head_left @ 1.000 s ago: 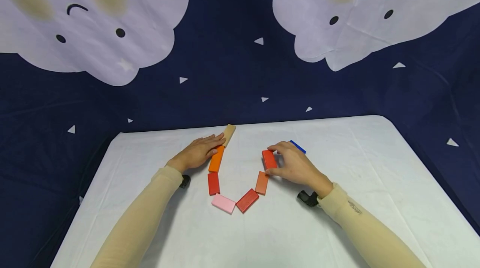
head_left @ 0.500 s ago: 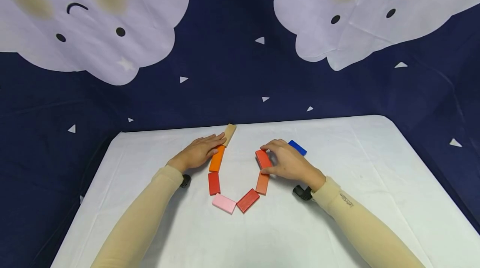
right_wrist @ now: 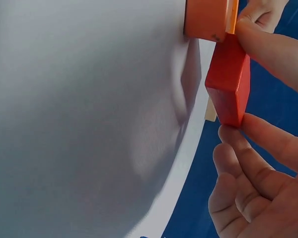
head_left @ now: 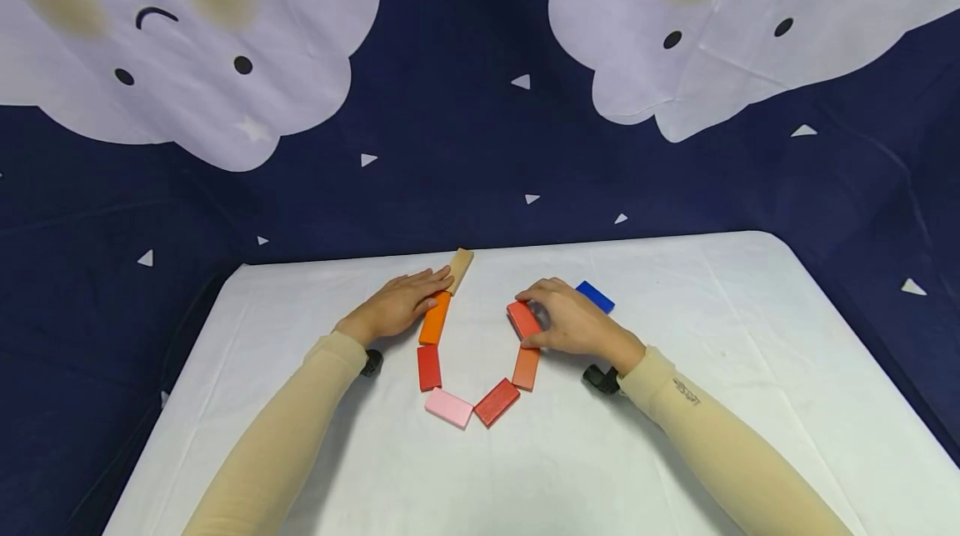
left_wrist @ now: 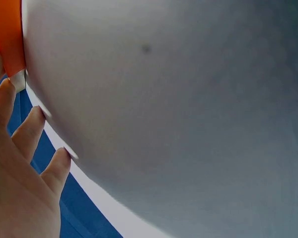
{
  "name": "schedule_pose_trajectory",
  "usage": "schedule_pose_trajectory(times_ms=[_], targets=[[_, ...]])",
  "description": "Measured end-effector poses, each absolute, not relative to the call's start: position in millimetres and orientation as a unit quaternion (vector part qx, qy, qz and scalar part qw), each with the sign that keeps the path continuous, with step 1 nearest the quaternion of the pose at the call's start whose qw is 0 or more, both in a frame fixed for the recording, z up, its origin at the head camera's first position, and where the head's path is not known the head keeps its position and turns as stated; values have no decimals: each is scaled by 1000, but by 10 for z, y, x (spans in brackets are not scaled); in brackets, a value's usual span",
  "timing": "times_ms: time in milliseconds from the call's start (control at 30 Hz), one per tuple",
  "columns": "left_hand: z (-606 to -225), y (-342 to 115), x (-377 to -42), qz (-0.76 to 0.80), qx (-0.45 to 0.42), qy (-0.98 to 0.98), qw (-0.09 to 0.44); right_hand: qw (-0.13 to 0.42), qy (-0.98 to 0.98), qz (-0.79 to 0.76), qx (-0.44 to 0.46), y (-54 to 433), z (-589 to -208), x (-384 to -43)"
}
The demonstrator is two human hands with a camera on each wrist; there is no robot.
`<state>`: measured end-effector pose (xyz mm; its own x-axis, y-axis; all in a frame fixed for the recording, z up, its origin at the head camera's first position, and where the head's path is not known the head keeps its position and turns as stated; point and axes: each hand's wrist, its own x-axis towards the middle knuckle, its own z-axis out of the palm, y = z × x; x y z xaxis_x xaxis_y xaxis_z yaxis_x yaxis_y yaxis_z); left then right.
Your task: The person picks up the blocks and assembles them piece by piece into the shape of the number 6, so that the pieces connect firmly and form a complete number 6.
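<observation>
My right hand (head_left: 576,319) pinches a bright red block (head_left: 523,318) between thumb and fingertips, at the far end of an orange-brown block (head_left: 527,368). In the right wrist view the red block (right_wrist: 227,69) is gripped by its two ends, and its near end meets or nearly meets the orange-brown block (right_wrist: 206,19). My left hand (head_left: 395,305) lies with fingers extended over the joint of an orange block (head_left: 434,319) and a plain wooden block (head_left: 461,268). Seen from the left wrist, its fingers are spread beside the orange block (left_wrist: 9,37).
A red block (head_left: 429,367), a pink block (head_left: 448,408) and a darker red block (head_left: 497,402) continue the curved row on the white table (head_left: 600,469). Right of the row, behind my right hand, lies a blue block (head_left: 595,296). A dark cloth (head_left: 450,119) with clouds hangs behind.
My right hand has moved left with the bright red block, closer in line with the orange-brown one. More of the blue block shows. My left hand stays where it was.
</observation>
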<state>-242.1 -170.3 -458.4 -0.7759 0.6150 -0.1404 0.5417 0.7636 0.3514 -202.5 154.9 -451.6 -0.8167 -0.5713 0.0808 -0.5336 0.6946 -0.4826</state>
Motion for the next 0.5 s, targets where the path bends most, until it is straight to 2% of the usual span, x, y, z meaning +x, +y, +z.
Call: schedule_pose_trajectory(times_ms=[500], targets=[[-4574, -1693, -2414, 147, 302, 932, 132, 72, 912, -233, -329, 1518, -4553, -2153]])
